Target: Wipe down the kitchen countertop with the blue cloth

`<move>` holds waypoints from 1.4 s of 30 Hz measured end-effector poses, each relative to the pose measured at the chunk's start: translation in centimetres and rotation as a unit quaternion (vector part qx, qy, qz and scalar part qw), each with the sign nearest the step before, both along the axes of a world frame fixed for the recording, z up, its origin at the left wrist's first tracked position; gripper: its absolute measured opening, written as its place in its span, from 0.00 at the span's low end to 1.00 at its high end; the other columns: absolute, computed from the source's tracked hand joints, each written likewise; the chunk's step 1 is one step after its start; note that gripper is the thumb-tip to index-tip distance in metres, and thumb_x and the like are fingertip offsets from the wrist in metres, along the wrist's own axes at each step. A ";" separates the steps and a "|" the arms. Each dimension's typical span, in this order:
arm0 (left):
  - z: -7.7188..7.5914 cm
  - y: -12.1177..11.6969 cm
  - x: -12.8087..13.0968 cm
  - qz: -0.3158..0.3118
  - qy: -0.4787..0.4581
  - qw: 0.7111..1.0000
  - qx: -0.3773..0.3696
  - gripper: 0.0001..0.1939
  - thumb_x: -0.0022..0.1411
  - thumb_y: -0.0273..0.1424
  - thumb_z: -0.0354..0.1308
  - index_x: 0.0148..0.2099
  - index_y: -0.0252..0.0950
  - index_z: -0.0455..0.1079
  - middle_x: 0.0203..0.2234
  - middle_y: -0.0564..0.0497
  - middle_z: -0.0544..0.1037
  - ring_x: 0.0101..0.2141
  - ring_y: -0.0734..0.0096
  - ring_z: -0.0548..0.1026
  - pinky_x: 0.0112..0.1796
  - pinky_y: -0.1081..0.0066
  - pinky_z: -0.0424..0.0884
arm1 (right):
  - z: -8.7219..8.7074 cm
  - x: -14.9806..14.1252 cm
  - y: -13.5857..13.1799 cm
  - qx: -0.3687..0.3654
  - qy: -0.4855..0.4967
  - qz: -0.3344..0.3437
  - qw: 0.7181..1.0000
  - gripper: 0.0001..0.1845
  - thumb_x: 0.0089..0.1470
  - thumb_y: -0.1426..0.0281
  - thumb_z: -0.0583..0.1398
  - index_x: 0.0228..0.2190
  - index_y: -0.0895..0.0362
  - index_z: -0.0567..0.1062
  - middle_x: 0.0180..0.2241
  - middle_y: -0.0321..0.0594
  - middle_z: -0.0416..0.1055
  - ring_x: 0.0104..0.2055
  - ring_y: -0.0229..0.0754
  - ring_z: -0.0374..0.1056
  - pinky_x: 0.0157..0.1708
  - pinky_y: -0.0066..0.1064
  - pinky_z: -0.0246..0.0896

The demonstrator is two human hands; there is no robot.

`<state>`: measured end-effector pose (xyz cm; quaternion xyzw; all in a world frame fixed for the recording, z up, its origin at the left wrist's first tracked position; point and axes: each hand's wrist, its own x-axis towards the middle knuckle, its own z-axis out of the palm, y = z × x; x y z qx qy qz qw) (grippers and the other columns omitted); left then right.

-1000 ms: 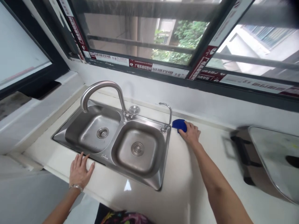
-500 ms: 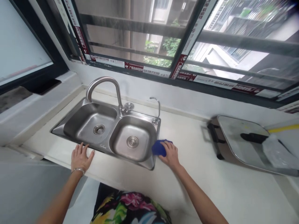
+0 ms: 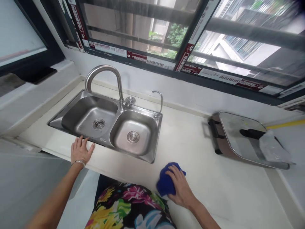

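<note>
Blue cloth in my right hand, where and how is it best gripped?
Likely the right side of the blue cloth, coming from above and the right, where the right hand lies, fingers over the top. It looks soft and bunched into a raised wad, with bulk to close on; the counter sits below.

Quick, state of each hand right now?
Left hand: open, holding nothing, resting on the white counter by the sink's front edge.
Right hand: closed on a blue cloth.
</note>
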<state>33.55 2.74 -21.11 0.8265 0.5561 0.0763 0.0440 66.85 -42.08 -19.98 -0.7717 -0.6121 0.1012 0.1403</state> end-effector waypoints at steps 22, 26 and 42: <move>0.1 -0.4 -0.1 0.005 -0.017 1.000 -0.012 0.33 0.66 0.49 0.45 0.65 0.35 0.64 0.69 0.40 0.58 0.70 0.48 0.48 0.67 0.48 0.46 | -2.7 12.3 24.2 0.043 -0.143 -0.204 0.967 0.27 0.52 0.58 0.59 0.51 0.57 0.71 0.57 0.54 0.65 0.60 0.61 0.53 0.59 0.57 0.43; 0.1 -0.5 -0.2 0.008 -0.017 1.000 -0.009 0.33 0.66 0.49 0.45 0.64 0.34 0.65 0.69 0.40 0.59 0.70 0.48 0.49 0.67 0.49 0.46 | -3.1 15.4 27.7 0.056 -0.139 -0.188 0.971 0.25 0.51 0.61 0.59 0.49 0.56 0.74 0.56 0.51 0.69 0.61 0.62 0.51 0.59 0.61 0.39; -0.6 -0.5 -0.6 0.002 -0.033 0.999 0.000 0.33 0.66 0.50 0.45 0.64 0.36 0.65 0.68 0.41 0.60 0.70 0.50 0.50 0.67 0.50 0.45 | -2.1 9.2 22.0 0.018 -0.123 -0.054 0.991 0.17 0.49 0.60 0.61 0.40 0.54 0.77 0.44 0.47 0.77 0.59 0.58 0.59 0.63 0.59 0.38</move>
